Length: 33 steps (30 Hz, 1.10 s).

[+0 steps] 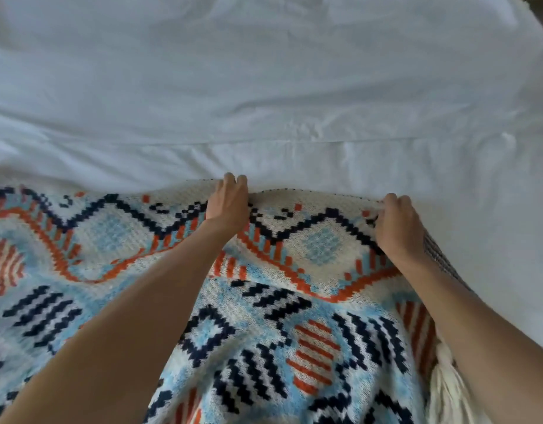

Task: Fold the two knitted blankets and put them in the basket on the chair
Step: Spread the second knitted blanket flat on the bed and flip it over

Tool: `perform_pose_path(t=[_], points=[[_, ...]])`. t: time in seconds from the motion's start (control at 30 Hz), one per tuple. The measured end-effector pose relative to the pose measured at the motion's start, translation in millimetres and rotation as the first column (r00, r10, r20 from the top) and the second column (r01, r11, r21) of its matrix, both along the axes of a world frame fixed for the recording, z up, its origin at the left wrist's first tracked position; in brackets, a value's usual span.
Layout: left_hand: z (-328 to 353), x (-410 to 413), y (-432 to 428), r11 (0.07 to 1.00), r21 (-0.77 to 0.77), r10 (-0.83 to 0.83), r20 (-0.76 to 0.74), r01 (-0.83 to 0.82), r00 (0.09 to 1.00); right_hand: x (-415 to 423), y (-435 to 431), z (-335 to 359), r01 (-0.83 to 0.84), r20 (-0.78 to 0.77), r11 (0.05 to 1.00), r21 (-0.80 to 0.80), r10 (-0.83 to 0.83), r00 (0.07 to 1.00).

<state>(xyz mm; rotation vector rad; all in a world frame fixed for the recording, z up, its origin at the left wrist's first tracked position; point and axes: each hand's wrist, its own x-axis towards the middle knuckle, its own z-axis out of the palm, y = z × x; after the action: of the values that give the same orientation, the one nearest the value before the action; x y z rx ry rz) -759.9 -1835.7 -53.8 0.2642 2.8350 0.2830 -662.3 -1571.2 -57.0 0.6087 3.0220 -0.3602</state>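
Single head-worn, wide-angle view. The camera looked forward and steeply down from above and behind the left grip [229,203] and right grip [395,223], near enough that both forearms crossed the lower frame. The knitted blanket [294,316] filled the field nearer than the grips; the white bed [264,87] extended beyond them to the upper edge.

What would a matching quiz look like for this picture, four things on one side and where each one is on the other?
Things:
1. left hand
2. right hand
3. knitted blanket
4. white sheet

Places:
A. lies beyond both hands
B. grips the blanket's far edge near its middle
C. spread under both forearms
D. grips the blanket's far edge near its right end

Pairs: 1-B, 2-D, 3-C, 4-A
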Motion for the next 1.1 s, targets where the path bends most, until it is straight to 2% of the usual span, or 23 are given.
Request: perform_pose_path(t=[0.1,0.13,0.2,0.27,0.33,0.4,0.43,0.53,0.63,0.73,0.83,0.9,1.03,1.1], points=[[16.0,-37.3,20.1,0.982,0.187,0.076,-0.218,-0.035,0.973,-34.6,28.2,21.4,0.053,-0.174,0.997,0.063,-0.041,0.984],[19.9,-48.3,26.5,0.968,0.249,0.097,-0.237,-0.036,0.967,-48.4,35.1,27.8,0.054,-0.215,0.996,0.066,-0.039,0.976],[17.6,-57.5,33.0,0.947,0.322,0.065,-0.151,-0.013,0.986,-69.9,36.4,32.5,-0.020,-0.216,1.000,-0.016,0.016,0.976],[1.8,-47.4,31.3,0.965,0.260,-0.034,0.009,0.030,0.999,-77.3,25.8,25.8,-0.075,-0.121,0.990,-0.118,0.061,0.991],[-19.9,-32.5,27.6,0.991,0.116,-0.073,0.096,0.062,0.993,-70.2,13.5,7.7,-0.077,-0.032,0.995,-0.056,0.076,0.997],[-37.7,-26.4,25.2,0.996,0.040,-0.085,0.111,0.081,0.990,-55.6,0.1,-15.5,-0.113,0.080,0.990,0.080,0.107,0.991],[-44.6,-26.6,25.0,0.996,0.019,-0.093,0.118,0.092,0.989,-49.0,-4.4,-27.2,-0.131,0.144,0.986,0.100,0.116,0.983],[-58.4,-30.8,25.7,0.990,-0.054,-0.120,0.158,0.130,0.980,-38.2,-5.4,-55.9,-0.172,0.280,0.984,0.039,0.154,0.947],[-56.7,-34.0,28.6,0.980,-0.121,-0.127,0.213,0.155,0.969,-42.2,3.6,-61.9,-0.157,0.400,0.984,-0.086,0.178,0.899],[-41.8,-21.0,39.7,0.984,-0.126,-0.106,0.137,0.123,0.985,-44.2,3.3,-47.6,-0.141,0.480,0.981,-0.132,0.188,0.857],[-28.8,26.2,55.2,0.988,-0.008,-0.152,-0.040,0.151,0.988,-21.5,-15.8,-29.2,-0.174,0.313,0.984,-0.033,0.175,0.933],[-24.6,68.9,60.3,0.973,0.064,-0.217,-0.091,0.224,0.972,12.6,-36.6,-19.7,-0.172,0.168,0.984,-0.035,0.176,0.970],[-17.2,149.9,53.9,0.955,0.122,-0.264,-0.077,0.272,0.962,100.3,-70.7,-4.6,-0.180,-0.005,0.976,-0.122,0.181,0.983],[-11.9,185.8,45.5,0.953,0.138,-0.264,-0.046,0.268,0.963,144.2,-79.9,4.7,-0.141,-0.034,0.973,-0.185,0.137,0.990]])
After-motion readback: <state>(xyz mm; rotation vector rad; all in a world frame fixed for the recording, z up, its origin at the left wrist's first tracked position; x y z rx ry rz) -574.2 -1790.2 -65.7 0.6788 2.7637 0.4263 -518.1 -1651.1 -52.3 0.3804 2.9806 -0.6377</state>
